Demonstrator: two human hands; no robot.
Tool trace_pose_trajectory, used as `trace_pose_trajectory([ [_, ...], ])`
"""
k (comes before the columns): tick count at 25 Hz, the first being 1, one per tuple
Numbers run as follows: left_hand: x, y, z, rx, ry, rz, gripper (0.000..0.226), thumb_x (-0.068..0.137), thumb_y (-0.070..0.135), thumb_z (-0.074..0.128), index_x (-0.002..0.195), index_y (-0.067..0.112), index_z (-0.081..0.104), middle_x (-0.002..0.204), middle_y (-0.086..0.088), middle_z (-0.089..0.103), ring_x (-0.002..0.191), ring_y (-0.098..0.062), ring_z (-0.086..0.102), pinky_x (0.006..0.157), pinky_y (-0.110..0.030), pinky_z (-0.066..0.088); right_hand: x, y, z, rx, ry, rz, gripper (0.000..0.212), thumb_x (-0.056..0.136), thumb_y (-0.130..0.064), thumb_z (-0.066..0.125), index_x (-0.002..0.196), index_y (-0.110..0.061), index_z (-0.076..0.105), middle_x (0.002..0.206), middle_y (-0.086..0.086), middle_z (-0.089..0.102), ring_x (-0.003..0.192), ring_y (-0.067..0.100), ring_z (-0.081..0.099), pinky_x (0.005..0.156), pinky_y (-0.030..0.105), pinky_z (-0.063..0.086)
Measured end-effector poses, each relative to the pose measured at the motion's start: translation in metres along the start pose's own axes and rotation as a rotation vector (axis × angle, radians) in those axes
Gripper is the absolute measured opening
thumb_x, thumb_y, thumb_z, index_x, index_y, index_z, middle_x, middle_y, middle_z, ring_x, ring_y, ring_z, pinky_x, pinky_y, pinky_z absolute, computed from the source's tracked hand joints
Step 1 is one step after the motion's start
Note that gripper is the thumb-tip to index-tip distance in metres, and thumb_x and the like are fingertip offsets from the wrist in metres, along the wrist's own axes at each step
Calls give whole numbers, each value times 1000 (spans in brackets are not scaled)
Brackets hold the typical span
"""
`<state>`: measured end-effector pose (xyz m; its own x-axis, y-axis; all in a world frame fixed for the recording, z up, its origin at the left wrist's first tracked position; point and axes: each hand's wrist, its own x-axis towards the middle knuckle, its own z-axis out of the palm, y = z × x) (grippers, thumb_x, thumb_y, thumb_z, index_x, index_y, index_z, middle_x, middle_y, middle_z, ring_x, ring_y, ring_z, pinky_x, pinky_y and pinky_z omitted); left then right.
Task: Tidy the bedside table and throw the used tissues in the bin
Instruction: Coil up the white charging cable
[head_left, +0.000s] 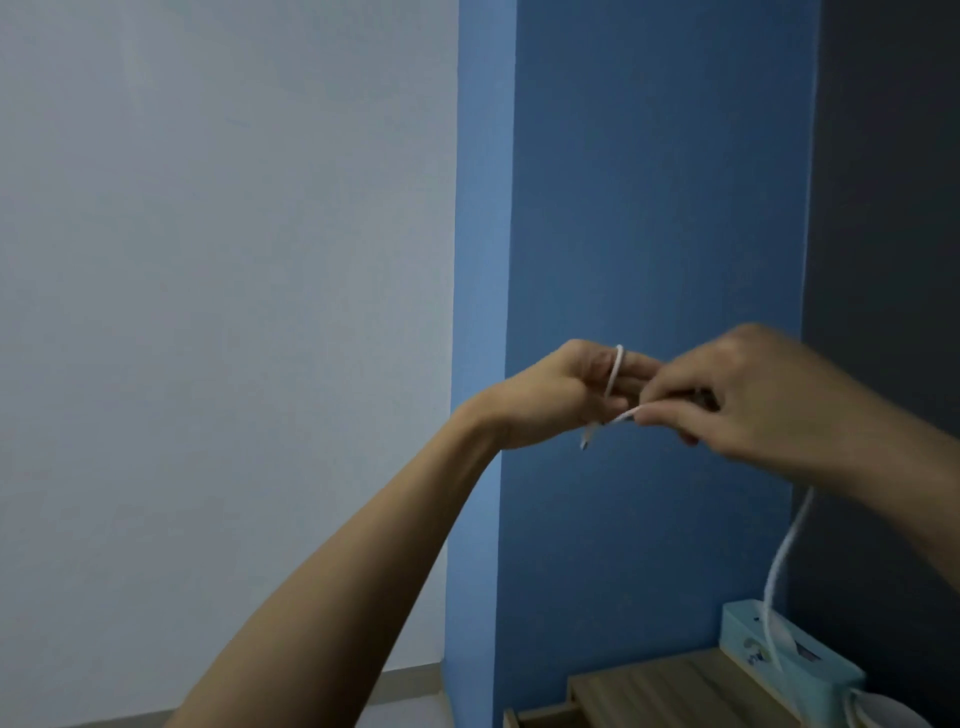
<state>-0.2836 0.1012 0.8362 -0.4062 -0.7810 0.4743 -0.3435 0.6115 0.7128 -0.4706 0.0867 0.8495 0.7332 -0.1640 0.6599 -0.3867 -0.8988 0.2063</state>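
Both hands are raised in front of the blue wall, well above the wooden bedside table (670, 686). A thin white cable (784, 561) is looped around the fingers of my left hand (566, 395); its plug end dangles just below that hand. My right hand (748, 395) pinches the cable beside the left fingers. From under my right wrist the cable hangs down in a long curve to the table. A light blue tissue box (753, 644) stands at the table's back right. No used tissues or bin are in view.
A white rounded object (883, 712), maybe a mug, sits at the bottom right beside the tissue box. A pale wall fills the left, a blue wall corner the middle, a dark panel the right. A strip of floor shows at the bottom left.
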Motion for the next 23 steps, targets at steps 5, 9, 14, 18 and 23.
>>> trace_pose_trajectory([
  [5,-6,-4,10,-216,-195,55,35,96,-6,28,127,-1,43,95,-1,73,85,-11,70,89,-26,52,9,14,-7,413,326,145,10,62,-17,79,58,-14,71,54,2,66,52,12,59,50,17,42],
  [9,-8,-3,16,-316,-153,38,29,100,8,24,110,7,50,74,6,69,63,-3,60,70,-17,51,16,24,6,577,388,158,15,66,-7,77,57,-17,70,66,6,68,51,11,57,52,19,45],
  [14,-8,2,12,-323,-222,76,38,80,-21,32,95,9,49,77,0,73,71,-11,69,75,-21,53,25,33,25,793,437,238,8,60,-36,72,59,-28,72,51,1,63,43,3,50,45,11,38],
  [18,-2,6,13,-429,-137,170,42,78,-25,30,99,4,51,99,-10,75,92,-21,72,86,-28,55,24,29,50,1143,343,399,38,63,-54,73,58,-17,67,44,-4,56,37,8,48,42,19,42],
  [23,5,10,8,-378,104,235,49,83,-23,27,120,2,48,137,-27,44,105,-15,66,98,-27,48,11,4,79,616,122,351,29,88,-24,57,59,-27,59,38,-2,50,33,6,38,43,24,33],
])
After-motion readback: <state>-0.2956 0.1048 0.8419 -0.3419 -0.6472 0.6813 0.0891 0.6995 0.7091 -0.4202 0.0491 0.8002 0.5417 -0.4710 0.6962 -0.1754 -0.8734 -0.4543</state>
